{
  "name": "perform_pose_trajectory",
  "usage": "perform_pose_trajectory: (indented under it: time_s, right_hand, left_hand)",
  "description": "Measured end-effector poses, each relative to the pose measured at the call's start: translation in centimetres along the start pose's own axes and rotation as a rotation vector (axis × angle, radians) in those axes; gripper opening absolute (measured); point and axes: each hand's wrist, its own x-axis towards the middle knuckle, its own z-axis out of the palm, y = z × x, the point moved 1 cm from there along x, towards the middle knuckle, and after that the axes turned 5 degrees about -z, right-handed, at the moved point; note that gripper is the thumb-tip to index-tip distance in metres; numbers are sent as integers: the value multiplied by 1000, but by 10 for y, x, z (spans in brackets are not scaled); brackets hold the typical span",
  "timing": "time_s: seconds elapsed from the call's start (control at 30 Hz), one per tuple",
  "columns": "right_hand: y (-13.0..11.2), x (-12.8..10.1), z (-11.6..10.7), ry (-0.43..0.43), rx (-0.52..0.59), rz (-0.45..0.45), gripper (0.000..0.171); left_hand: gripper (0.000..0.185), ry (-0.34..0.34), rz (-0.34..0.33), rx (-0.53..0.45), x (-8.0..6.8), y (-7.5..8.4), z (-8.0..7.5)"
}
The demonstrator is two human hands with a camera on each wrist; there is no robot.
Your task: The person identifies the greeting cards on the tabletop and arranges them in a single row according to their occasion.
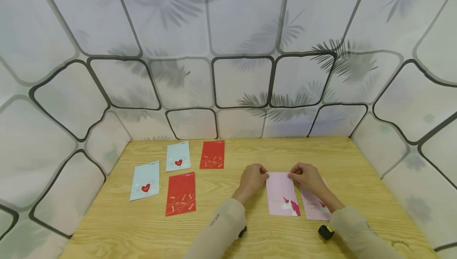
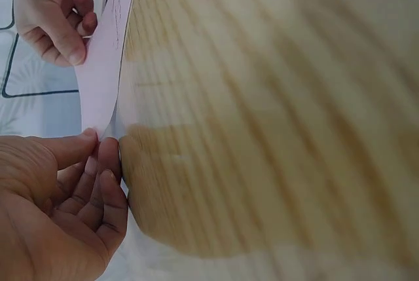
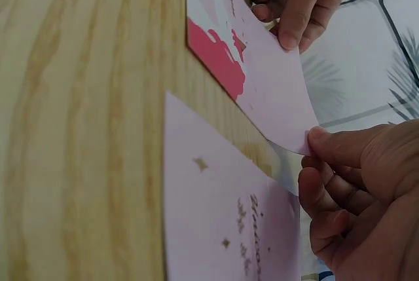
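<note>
Pink card [image 1: 278,189]: left hand [image 1: 251,181] and right hand [image 1: 310,177] pinch it. Only right-wrist view shows stars [image 3: 200,163], perhaps gold, on three-o'clock card [image 1: 313,207]. Wooden table [image 1: 143,231], patterned walls [image 1: 242,82].

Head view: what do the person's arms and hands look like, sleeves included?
The left sleeve and right sleeve are long, pale beige; the left has a small, unreadable dark marking. The left hand and right hand wear no gloves. Beside the right sleeve shows a black piece with a yellow patch.

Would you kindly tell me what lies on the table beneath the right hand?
In the head view, a pink unicorn card lies on the wooden table, partly visible; the part behind the right hand cannot be seen.
</note>
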Motion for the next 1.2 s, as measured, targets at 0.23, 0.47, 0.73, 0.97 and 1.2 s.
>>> perform_pose_trajectory:
  time_s: [0.23,0.47,0.73,0.97,1.2]
  right_hand:
    - [1,0,3,12,-45,-8,12]
    - [4,3,5,2,-79,1,7]
    - [7,5,5,-17,-125,-14,4]
    - [6,5,5,-38,-170,-13,4]
    - [2,4,-4,7,-131,-22,13]
  left_hand:
    - [10,21,7,74,2,-1,2]
    - [9,52,13,157,0,2,3]
    - [8,77,1,211,5,2,8]
    - [7,103,1,239,6,2,12]
    - [5,92,17,148,6,-3,6]
